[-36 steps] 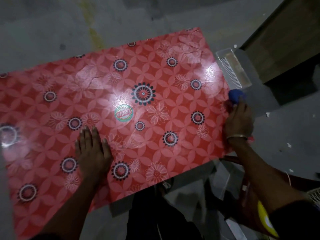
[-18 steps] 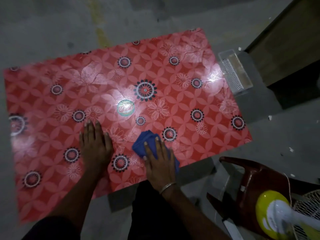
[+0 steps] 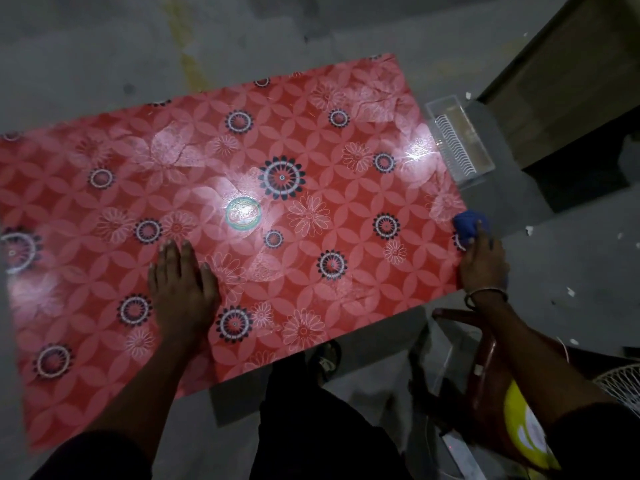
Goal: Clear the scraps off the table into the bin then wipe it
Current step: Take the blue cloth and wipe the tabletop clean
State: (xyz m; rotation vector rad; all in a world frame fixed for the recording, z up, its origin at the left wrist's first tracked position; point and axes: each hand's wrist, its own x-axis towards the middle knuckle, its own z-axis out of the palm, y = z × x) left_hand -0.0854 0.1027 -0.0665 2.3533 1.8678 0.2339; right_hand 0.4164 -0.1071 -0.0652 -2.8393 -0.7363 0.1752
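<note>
Red floral oilcloth covers the table [image 3: 311, 140], which stands on a grey concrete floor. At the table's right edge the right hand [image 3: 483, 263] presses a blue cloth [image 3: 468, 226] under its fingers, while the left hand [image 3: 181, 289] lies flat and open on the table's near middle. Just beyond the cloth, a clear plastic bin [image 3: 460, 140] sits against the table's right end.

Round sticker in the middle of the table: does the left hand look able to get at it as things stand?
Probably yes. The left hand lies flat on the table just short of the round sticker, with bare tabletop between them.
</note>
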